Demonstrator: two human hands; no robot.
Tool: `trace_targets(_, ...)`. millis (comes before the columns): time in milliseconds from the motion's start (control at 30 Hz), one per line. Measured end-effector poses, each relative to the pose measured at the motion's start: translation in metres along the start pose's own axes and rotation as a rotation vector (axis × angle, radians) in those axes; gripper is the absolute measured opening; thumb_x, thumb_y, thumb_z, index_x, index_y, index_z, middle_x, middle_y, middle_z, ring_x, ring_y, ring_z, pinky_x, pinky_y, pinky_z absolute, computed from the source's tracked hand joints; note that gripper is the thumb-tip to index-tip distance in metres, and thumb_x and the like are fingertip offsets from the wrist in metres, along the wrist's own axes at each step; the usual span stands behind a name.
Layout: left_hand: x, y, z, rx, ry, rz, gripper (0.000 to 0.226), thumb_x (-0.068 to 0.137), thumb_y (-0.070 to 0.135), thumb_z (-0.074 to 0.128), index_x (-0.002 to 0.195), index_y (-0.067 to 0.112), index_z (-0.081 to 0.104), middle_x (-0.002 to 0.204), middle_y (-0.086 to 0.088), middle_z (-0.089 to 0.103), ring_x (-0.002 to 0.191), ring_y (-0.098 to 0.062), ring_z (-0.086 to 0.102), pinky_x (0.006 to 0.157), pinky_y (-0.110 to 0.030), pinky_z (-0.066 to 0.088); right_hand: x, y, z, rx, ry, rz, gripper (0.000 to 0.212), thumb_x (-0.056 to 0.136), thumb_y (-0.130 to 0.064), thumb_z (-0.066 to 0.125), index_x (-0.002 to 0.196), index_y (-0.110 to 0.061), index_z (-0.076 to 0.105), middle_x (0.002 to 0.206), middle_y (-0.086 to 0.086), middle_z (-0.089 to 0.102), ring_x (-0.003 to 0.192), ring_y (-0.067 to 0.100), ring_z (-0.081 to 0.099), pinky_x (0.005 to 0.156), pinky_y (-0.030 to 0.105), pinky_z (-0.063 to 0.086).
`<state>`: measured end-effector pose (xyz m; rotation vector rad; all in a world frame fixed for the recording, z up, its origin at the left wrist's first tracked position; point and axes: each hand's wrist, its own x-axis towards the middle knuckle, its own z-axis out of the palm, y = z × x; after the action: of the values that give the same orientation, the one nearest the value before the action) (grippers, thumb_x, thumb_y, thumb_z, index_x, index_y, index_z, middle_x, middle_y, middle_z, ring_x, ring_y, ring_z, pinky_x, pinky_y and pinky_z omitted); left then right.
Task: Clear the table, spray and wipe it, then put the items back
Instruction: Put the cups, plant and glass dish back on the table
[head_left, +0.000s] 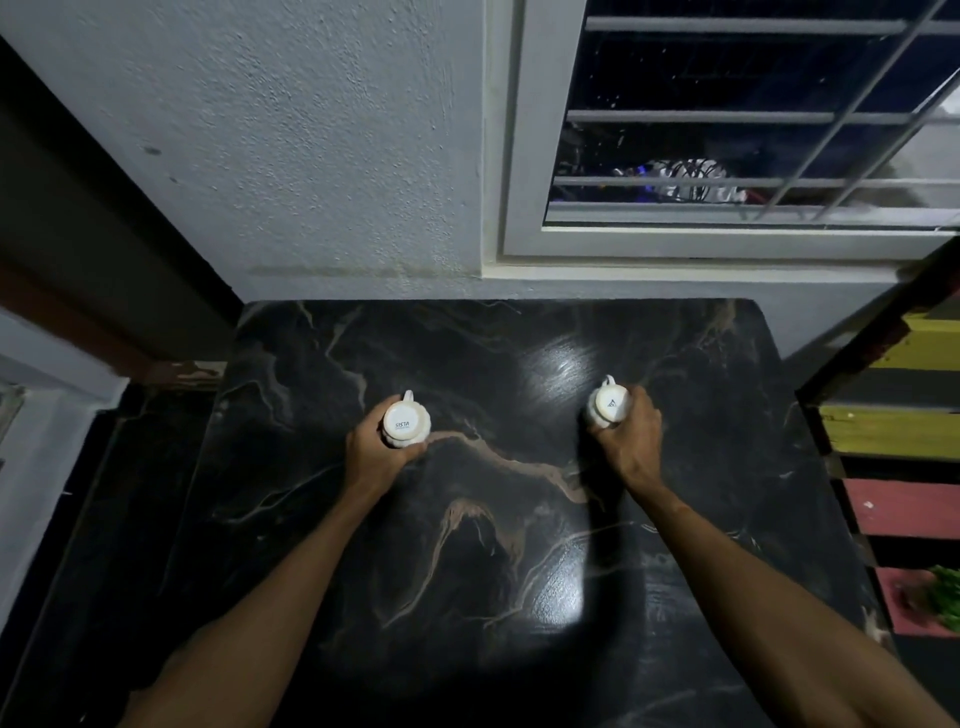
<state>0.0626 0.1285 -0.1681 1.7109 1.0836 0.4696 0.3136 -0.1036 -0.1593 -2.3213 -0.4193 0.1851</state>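
Centrally on the dark table (498, 545), left hand (375, 453) and right hand (628, 441) each wrapped around an upturned cup, well apart.

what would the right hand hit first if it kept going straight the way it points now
Probably nothing on the table: the right hand, holding an upside-down cup, points toward the far edge, with only bare top, then the wall. Depth is uncertain.
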Motion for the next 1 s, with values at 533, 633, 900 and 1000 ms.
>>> trace_targets(533,-0.017,0.023,0.003,0.110,0.011,-0.013,0.122,0.056,0.015,0.099,0.158,0.020,0.032,0.147,-0.004,0.049,0.131,-0.025,0.054,0.113,-0.054,0.045,-0.008,0.016,-0.035,0.061,-0.260,0.018,0.117,0.055,-0.038,0.096,0.150,-0.016,0.031,0.147,0.007,0.045,0.137,0.029,0.035,0.111,0.039,0.033)
trace_targets(633,-0.045,0.053,0.014,0.165,0.114,0.096,0.110,0.065,0.015,0.096,0.157,0.015,0.035,0.156,-0.013,0.039,0.143,-0.031,0.043,0.120,-0.047,0.038,-0.032,0.018,-0.063,0.096,-0.232,-0.055,0.104,0.070,-0.051,0.084,0.152,-0.017,0.030,0.152,0.004,0.036,0.138,0.022,0.029,0.110,0.034,0.029)
trace_targets(900,-0.138,0.150,0.146,0.199,0.062,0.478,0.076,0.079,0.013,0.086,0.146,0.010,0.051,0.161,-0.008,0.033,0.150,-0.024,0.035,0.124,-0.034,0.030,-0.072,0.087,-0.168,0.174,0.027,-0.076,0.058,0.090,-0.042,0.068,0.140,-0.019,0.050,0.140,-0.001,0.047,0.128,0.010,0.038,0.105,0.008,0.024)
trace_targets(1000,-0.182,0.190,0.237,0.147,-0.096,0.518,0.068,0.080,0.012,0.085,0.142,0.011,0.056,0.158,-0.006,0.040,0.148,-0.022,0.039,0.123,-0.030,0.032,-0.070,0.145,-0.226,0.164,0.146,-0.013,0.047,0.093,-0.036,0.067,0.133,-0.014,0.056,0.133,0.001,0.052,0.123,0.016,0.044,0.106,0.018,0.031)
